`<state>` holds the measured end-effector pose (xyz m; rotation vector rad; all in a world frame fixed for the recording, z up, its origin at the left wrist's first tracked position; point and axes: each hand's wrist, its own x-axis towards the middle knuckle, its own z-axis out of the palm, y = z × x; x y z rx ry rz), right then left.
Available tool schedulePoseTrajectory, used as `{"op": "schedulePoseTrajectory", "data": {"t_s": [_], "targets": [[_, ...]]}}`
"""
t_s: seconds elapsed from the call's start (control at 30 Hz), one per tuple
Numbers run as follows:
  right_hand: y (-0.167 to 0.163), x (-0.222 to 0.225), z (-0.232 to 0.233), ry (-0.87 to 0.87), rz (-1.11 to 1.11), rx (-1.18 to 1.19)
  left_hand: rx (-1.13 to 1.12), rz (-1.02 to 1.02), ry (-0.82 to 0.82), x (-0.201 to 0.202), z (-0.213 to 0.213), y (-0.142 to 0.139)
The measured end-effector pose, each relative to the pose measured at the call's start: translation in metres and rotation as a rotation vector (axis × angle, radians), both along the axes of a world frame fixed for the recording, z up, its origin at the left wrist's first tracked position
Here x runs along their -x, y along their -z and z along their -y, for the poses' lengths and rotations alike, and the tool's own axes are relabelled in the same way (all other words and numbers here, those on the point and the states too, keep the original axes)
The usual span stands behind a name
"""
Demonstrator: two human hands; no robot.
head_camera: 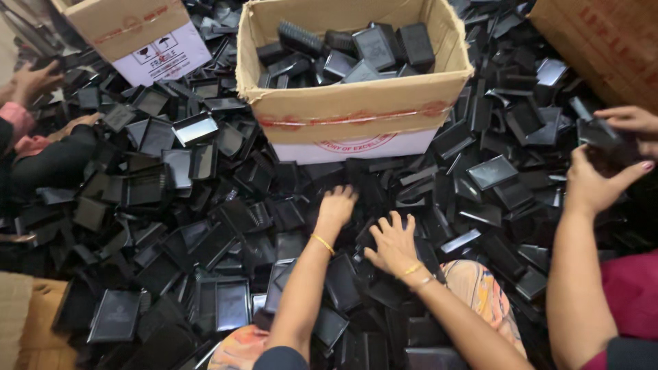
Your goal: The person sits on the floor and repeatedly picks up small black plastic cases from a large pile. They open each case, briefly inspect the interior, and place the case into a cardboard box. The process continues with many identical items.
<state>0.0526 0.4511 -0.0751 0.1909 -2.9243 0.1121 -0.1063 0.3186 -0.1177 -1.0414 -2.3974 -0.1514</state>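
My left hand (336,205) reaches palm down into a big heap of black plastic trays (205,205), its fingers resting on the pieces just below the cardboard box (356,113). My right hand (394,243) lies beside it with fingers spread on the black pieces. Both wrists wear thin gold bangles. Whether either hand has closed on a piece is hidden by the hands themselves. The open cardboard box holds several of the same black trays (356,51).
Another person's hands (603,175) at the right hold a black piece (600,133). At the left edge a third person's hands (34,75) work in the heap. A second cardboard box (133,34) stands at upper left, another (603,41) at upper right.
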Motion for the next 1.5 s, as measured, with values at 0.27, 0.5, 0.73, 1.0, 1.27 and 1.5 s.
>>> {"op": "schedulePoseTrajectory", "data": {"t_s": [0.27,0.5,0.73,1.0,1.27,1.5], "targets": [[-0.05,-0.03,-0.036,-0.106,-0.266,0.894,-0.055,0.063,-0.011,-0.012,0.043,-0.022],[-0.058,-0.063,-0.027,0.057,-0.06,0.84,-0.996,1.273,0.145,-0.085,0.139,-0.097],[-0.052,-0.106,0.017,-0.117,-0.087,1.346,-1.077,1.315,0.357,-0.193,0.107,-0.094],[-0.054,-0.129,0.039,-0.128,0.072,2.112,-1.454,1.011,0.267,-0.265,0.028,-0.073],[-0.07,-0.148,0.036,-0.399,-0.076,1.818,-1.345,1.023,0.294,-0.292,0.043,-0.118],[-0.077,-0.146,0.029,-0.41,-0.268,1.397,-1.093,0.48,0.213,-0.3,0.051,-0.145]]}}
